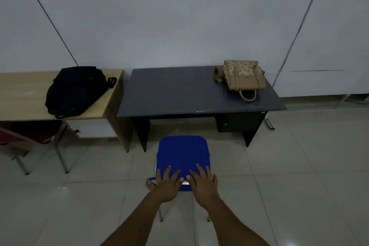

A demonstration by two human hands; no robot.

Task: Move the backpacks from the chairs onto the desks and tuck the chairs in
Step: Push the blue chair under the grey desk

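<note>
A blue chair point(182, 152) stands on the floor in front of the dark grey desk point(179, 92), its seat empty. Both of my hands rest on the top of its backrest: my left hand point(167, 183) curls over the left part with the thumb behind, and my right hand point(202, 181) lies next to it with fingers spread over the edge. A tan patterned backpack point(240, 77) lies on the dark desk's far right. A black backpack point(75, 90) lies on the wooden desk point(20, 98) at the left. A red chair point(30, 136) sits partly under that wooden desk.
A white wall runs behind both desks. The dark desk has a drawer cabinet point(237, 123) under its right side and an open knee gap in the middle. Pale floor tiles point(299, 175) surround the blue chair. A metal bracket point(268, 123) lies by the desk's right leg.
</note>
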